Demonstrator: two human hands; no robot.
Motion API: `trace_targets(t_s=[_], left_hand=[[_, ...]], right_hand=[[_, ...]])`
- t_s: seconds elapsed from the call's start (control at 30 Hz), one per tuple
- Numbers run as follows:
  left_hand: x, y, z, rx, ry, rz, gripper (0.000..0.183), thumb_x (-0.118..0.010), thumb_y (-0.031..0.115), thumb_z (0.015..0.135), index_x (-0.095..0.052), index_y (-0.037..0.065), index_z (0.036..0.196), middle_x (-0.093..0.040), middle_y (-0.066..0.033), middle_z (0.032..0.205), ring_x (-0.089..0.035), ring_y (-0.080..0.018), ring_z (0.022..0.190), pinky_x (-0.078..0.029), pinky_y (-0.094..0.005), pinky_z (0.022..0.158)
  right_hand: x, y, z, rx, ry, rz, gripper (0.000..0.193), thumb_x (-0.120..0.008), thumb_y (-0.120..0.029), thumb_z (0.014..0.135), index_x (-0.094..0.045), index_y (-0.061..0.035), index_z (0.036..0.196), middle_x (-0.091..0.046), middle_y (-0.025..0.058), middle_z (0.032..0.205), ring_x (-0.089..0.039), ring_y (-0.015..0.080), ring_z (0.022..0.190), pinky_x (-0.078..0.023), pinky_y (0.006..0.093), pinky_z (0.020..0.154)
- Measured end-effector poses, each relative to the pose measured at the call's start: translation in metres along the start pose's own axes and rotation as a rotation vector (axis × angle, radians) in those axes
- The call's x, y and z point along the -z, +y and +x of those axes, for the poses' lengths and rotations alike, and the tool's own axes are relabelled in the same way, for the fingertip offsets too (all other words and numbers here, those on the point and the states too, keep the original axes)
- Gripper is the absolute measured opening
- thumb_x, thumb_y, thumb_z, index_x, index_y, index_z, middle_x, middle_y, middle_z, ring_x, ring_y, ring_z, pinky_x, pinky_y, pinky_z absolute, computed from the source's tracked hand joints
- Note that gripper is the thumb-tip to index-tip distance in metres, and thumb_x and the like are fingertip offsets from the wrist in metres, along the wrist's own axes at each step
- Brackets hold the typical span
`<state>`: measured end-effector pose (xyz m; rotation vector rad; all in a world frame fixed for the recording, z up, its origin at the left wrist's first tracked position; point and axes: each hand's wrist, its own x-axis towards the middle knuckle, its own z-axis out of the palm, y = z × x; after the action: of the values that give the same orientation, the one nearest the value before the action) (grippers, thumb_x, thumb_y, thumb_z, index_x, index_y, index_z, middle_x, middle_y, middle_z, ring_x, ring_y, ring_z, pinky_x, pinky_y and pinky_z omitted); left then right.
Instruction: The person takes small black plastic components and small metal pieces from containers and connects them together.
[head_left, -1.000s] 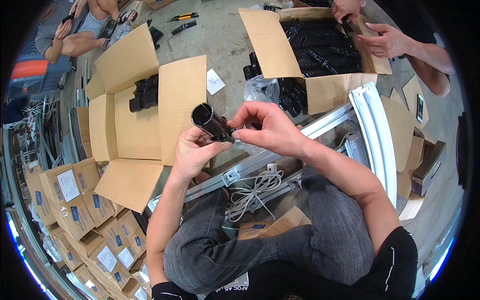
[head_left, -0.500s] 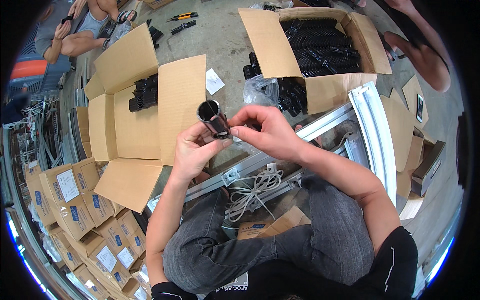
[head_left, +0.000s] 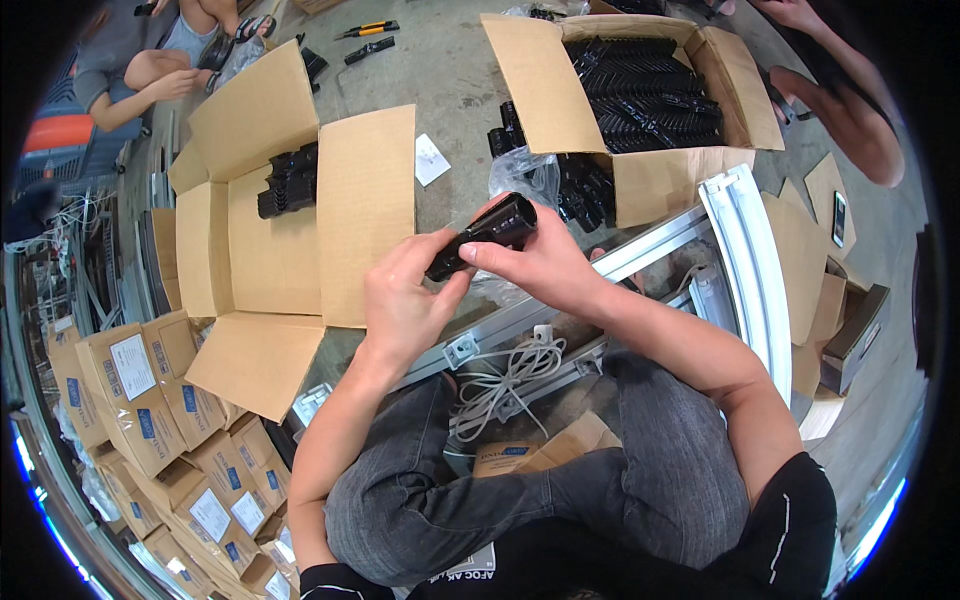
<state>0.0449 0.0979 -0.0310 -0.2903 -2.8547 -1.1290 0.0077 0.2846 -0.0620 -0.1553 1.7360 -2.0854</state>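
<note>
Between my hands is a glossy black tubular fitting (head_left: 508,222), tilted with its open round end up and to the right. My right hand (head_left: 545,255) wraps its upper part, thumb pressed across the side. At the lower end, my left hand (head_left: 408,290) pinches the fitting between thumb and fingers; the fingers hide part of that end. To the left, an open cardboard box (head_left: 270,255) holds a small stack of black fittings (head_left: 290,182). Farther off at the right, another open box (head_left: 630,180) is filled with rows of similar black parts (head_left: 650,95).
A white metal frame (head_left: 750,270) crosses in front of my legs, with a coiled white cable (head_left: 510,375) beside it. Small cartons (head_left: 130,385) pile up at the left. A phone (head_left: 839,220) lies on cardboard at the right. Two other people sit at the far left and far right.
The black fitting has gone from nearly upright to tilted right. My right hand has moved from touching its lower side to wrapping it. The far-left person's hand has lowered.
</note>
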Motion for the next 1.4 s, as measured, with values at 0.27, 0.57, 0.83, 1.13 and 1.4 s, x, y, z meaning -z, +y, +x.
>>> trace_targets(t_s=[0.27,0.57,0.83,1.13,1.4], left_hand=[[0.009,0.008,0.004,0.329,-0.282,-0.234,0.045,-0.078,0.011,0.08,-0.061,-0.001,0.12,-0.071,-0.0112,0.1,-0.069,-0.017,0.088,-0.055,-0.0306,0.078],[0.025,-0.013,0.005,0.544,-0.656,-0.87,0.03,-0.059,0.013,0.097,-0.055,0.0,0.124,-0.069,-0.0104,0.109,-0.066,-0.0136,0.092,-0.055,-0.0275,0.077],[0.032,-0.015,0.008,0.587,-0.66,-1.053,0.032,-0.057,0.018,0.097,-0.054,0.0,0.124,-0.068,-0.0163,0.11,-0.067,-0.0173,0.089,-0.054,-0.0285,0.071],[0.02,-0.012,0.003,0.619,-0.47,-1.42,0.037,-0.046,0.031,0.104,-0.046,0.001,0.125,-0.065,-0.0232,0.106,-0.068,-0.026,0.084,-0.054,-0.0307,0.06],[0.022,-0.012,-0.003,0.572,-0.423,-1.319,0.035,-0.053,0.032,0.103,-0.046,0.005,0.125,-0.063,-0.0173,0.109,-0.062,-0.0188,0.081,-0.049,-0.026,0.055]], right_hand=[[0.013,-0.005,0.005,-0.12,-0.123,0.095,0.023,-0.076,-0.016,0.085,-0.066,-0.0017,0.099,-0.066,0.0009,0.087,-0.059,0.0072,0.082,-0.049,0.026,0.076],[0.027,-0.006,0.018,-0.155,-0.314,0.064,0.028,-0.078,-0.016,0.084,-0.069,-0.0016,0.106,-0.069,0.0004,0.087,-0.061,0.0086,0.082,-0.05,0.0265,0.076],[0.033,-0.011,0.03,-0.197,-0.389,0.109,0.035,-0.083,-0.02,0.079,-0.068,-0.0034,0.106,-0.067,-0.0001,0.088,-0.058,0.0063,0.079,-0.046,0.0237,0.07],[0.033,-0.009,0.054,-0.197,-0.5,0.268,0.032,-0.081,-0.018,0.079,-0.067,-0.0039,0.105,-0.064,-0.0037,0.081,-0.042,-0.0016,0.057,-0.027,0.0159,0.046],[0.025,-0.021,0.063,-0.213,-0.549,0.232,0.031,-0.077,-0.025,0.085,-0.067,-0.0042,0.105,-0.056,-0.0062,0.073,-0.038,-0.001,0.052,-0.024,0.0172,0.044]])
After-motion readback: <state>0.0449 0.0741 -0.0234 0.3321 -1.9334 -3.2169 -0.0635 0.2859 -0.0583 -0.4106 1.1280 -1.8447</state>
